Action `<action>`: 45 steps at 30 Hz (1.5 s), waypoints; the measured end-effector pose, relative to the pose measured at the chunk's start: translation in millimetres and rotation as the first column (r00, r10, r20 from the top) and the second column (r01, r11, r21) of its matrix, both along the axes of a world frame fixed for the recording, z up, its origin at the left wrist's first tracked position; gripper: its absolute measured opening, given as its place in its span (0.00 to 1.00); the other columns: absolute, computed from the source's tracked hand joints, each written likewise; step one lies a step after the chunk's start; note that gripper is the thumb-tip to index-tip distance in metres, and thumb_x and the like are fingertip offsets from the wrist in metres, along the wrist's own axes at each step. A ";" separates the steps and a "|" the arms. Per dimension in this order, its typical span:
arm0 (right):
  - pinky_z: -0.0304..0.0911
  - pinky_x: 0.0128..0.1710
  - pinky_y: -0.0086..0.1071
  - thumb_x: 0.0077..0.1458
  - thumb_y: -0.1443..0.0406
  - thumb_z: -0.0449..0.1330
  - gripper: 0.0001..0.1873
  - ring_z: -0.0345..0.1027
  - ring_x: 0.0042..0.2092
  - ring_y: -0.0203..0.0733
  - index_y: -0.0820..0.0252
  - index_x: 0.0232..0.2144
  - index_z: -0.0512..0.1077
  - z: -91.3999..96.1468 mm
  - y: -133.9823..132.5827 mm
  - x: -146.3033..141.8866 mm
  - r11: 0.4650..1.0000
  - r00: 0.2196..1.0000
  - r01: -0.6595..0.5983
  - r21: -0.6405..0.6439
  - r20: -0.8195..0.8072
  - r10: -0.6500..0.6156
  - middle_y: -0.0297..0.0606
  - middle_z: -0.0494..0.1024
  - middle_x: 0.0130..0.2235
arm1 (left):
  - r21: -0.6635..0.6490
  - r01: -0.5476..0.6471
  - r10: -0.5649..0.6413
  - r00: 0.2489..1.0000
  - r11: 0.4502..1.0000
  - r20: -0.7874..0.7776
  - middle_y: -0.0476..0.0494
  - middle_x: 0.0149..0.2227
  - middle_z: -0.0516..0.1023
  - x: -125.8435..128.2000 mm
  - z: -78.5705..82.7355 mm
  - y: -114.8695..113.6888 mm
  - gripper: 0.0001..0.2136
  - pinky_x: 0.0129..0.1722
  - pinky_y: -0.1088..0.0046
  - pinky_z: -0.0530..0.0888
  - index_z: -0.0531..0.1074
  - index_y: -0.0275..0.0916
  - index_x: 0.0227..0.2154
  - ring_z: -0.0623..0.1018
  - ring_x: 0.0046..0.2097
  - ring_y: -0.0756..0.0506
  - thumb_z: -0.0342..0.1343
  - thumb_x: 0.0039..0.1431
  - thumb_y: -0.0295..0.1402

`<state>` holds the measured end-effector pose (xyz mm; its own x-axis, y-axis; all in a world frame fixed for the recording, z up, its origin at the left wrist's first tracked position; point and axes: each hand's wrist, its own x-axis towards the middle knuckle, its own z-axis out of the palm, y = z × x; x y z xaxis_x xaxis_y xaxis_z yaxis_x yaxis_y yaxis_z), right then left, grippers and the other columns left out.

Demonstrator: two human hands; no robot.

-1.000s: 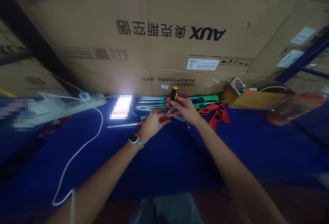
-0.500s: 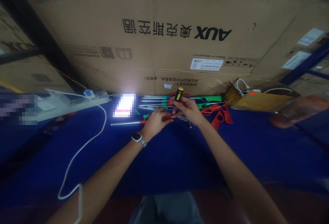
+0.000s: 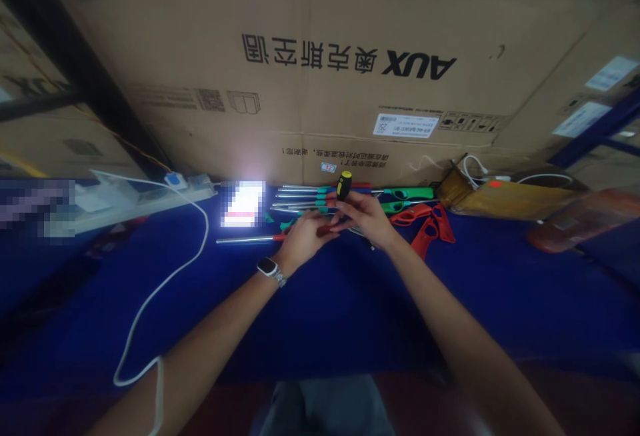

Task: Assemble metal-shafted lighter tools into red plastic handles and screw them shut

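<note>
My left hand [image 3: 303,235], a watch on its wrist, is closed round a red long-necked lighter whose metal tube [image 3: 245,241] sticks out to the left, low over the blue table. My right hand [image 3: 367,218] grips a screwdriver [image 3: 344,184] with a black and yellow handle, held upright over the red lighter. The fingers of both hands meet there and hide the screwdriver's tip. Behind the hands lie several long-necked lighters with metal tubes, among them a green lighter [image 3: 423,193]. Loose red handle pieces [image 3: 426,236] lie right of my right hand.
A large cardboard box [image 3: 320,103] stands behind the blue table [image 3: 330,316]. A bright blurred screen [image 3: 243,204] and a power strip [image 3: 135,204] lie left. A white cable [image 3: 150,296] crosses my left forearm. At right are a yellow parcel [image 3: 520,197] and a reddish bottle [image 3: 575,223].
The screwdriver handle has shifted slightly and leans a little differently above the lighter. Both hands keep their holds; the whole view has moved a little.
</note>
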<state>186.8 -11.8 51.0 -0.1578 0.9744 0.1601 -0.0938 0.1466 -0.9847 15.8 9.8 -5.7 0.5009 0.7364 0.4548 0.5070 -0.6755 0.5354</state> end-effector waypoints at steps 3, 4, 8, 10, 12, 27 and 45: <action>0.78 0.24 0.32 0.39 0.51 0.75 0.27 0.77 0.26 0.39 0.59 0.31 0.67 -3.0 4.0 -0.6 0.996 0.996 0.091 -0.002 0.017 -0.091 0.36 0.81 0.33 | -0.011 -0.001 0.001 1.000 1.000 -0.014 0.44 0.37 0.78 0.2 0.9 -0.4 0.04 0.46 0.62 0.74 0.80 0.42 0.35 0.77 0.45 0.40 0.66 0.57 0.33; 0.77 0.22 0.32 0.37 0.52 0.76 0.28 0.77 0.24 0.40 0.57 0.30 0.65 -6.2 6.6 -4.4 0.986 0.986 0.169 0.006 -0.006 -0.169 0.35 0.80 0.31 | -0.017 -0.005 0.005 1.000 1.000 -0.023 0.44 0.37 0.78 0.4 1.0 -0.4 0.05 0.46 0.62 0.74 0.80 0.42 0.36 0.77 0.45 0.40 0.66 0.57 0.33; 0.73 0.16 0.31 0.35 0.51 0.76 0.32 0.74 0.19 0.41 0.53 0.31 0.58 -17.2 13.1 -22.6 0.944 0.942 0.329 0.019 -0.075 -0.326 0.27 0.76 0.23 | -0.012 -0.004 0.004 0.999 1.000 -0.033 0.43 0.39 0.78 0.8 0.2 0.8 0.07 0.48 0.60 0.74 0.80 0.41 0.38 0.77 0.46 0.40 0.67 0.56 0.32; 0.72 0.16 0.30 0.37 0.50 0.75 0.31 0.74 0.19 0.40 0.54 0.34 0.61 -16.8 11.3 -23.8 0.957 0.957 0.288 0.043 -0.054 -0.285 0.26 0.76 0.23 | -0.003 0.006 -0.006 1.000 1.000 -0.022 0.42 0.40 0.78 0.8 -0.3 1.2 0.07 0.49 0.60 0.73 0.80 0.40 0.39 0.77 0.46 0.40 0.66 0.56 0.32; 0.74 0.19 0.29 0.40 0.49 0.73 0.30 0.74 0.21 0.38 0.56 0.38 0.65 -12.9 7.2 -17.5 0.982 0.983 0.181 0.050 -0.026 -0.180 0.27 0.76 0.26 | -0.004 0.009 -0.009 1.000 1.000 -0.017 0.43 0.38 0.78 0.8 -0.3 1.0 0.06 0.48 0.60 0.74 0.80 0.40 0.37 0.77 0.44 0.40 0.66 0.57 0.32; 0.75 0.21 0.31 0.38 0.50 0.74 0.29 0.72 0.20 0.36 0.57 0.37 0.67 -10.0 9.4 -7.5 0.981 0.982 0.188 0.046 -0.034 -0.187 0.28 0.78 0.27 | -0.016 -0.005 0.005 1.000 1.000 -0.018 0.43 0.36 0.79 0.8 3.2 0.8 0.06 0.45 0.62 0.74 0.81 0.40 0.35 0.77 0.43 0.40 0.67 0.55 0.33; 0.70 0.22 0.31 0.44 0.49 0.71 0.23 0.68 0.21 0.36 0.58 0.33 0.71 -7.7 4.8 -2.5 0.995 0.997 0.074 0.065 0.024 -0.076 0.28 0.73 0.21 | -0.056 0.011 -0.009 1.000 0.998 0.025 0.43 0.36 0.79 -0.3 1.7 1.4 0.05 0.43 0.63 0.75 0.82 0.42 0.35 0.78 0.39 0.42 0.66 0.57 0.35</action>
